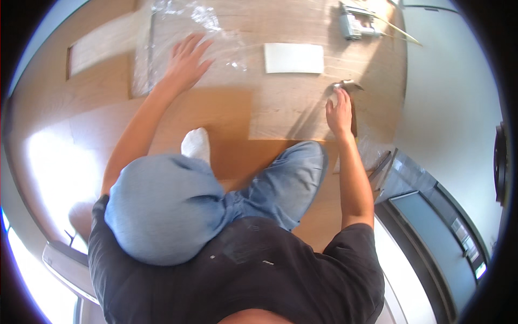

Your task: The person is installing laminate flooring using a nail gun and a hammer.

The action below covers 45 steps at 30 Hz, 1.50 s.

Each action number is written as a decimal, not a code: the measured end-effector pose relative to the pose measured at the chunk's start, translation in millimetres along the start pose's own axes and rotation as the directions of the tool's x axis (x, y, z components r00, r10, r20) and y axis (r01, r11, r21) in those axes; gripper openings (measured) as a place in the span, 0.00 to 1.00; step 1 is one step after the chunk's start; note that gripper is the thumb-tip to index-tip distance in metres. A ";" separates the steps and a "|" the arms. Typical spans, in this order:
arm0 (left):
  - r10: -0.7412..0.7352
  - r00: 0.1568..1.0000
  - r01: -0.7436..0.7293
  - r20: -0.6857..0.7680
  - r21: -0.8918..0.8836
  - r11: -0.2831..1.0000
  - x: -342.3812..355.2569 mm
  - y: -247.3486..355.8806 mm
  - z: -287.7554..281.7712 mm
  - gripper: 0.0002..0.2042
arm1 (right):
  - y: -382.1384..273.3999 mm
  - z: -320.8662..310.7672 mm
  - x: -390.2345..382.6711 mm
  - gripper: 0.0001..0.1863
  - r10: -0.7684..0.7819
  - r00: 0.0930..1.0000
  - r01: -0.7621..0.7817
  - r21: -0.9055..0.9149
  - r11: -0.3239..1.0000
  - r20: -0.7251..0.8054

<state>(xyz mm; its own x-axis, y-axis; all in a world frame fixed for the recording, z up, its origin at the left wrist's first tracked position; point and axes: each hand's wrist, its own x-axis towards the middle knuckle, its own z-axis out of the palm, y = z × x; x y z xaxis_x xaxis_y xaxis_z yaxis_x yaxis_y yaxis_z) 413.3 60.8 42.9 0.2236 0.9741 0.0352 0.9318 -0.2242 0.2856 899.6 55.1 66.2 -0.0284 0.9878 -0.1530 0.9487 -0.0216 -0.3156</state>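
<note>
My left hand (189, 63) has its fingers spread over clear plastic film (226, 54) on the wooden floor and holds nothing. My right hand (339, 114) is at a hammer (349, 85) with a metal claw head. Its fingers stretch toward the neck just below the head, and the thumb stands apart on the left. The brown handle runs down beside the hand, partly hidden by it; whether the fingers press on it is hard to see. Between my hands, farther off, lies a white rectangular piece (294, 58) on a wood-coloured board (286, 102).
A grey nail gun-like tool (353, 24) lies at the far right by a thin pale strip (396, 29). A white wall (448, 81) bounds the right side. My bent knees and white-socked foot (196, 144) are close by. A dark-framed panel (431, 232) stands lower right.
</note>
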 end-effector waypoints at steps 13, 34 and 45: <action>-0.480 0.581 0.814 0.657 -0.481 0.327 -237.1 26.4 -79.2 0.18 | 101.0 -43.4 335.7 0.33 -0.206 0.966 0.256 -0.638 0.726 0.154; -0.343 0.822 0.551 0.454 -0.487 0.678 -180.1 1.7 -109.0 0.15 | -157.5 69.5 40.6 0.17 -0.559 0.804 0.538 0.153 0.829 0.201; 0.064 0.798 -0.021 0.599 -0.079 0.997 -76.0 -30.0 -202.5 0.13 | -237.9 137.5 -17.9 0.12 -0.508 0.847 0.479 0.186 0.858 0.159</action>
<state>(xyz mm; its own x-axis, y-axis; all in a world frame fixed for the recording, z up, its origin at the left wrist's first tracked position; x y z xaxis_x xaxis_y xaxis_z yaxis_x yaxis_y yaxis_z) 310.5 -0.2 225.6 0.4096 0.7444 -0.5274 0.9014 -0.2411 0.3598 631.1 21.3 15.2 -0.5555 0.8230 -0.1181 0.7416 0.4262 -0.5180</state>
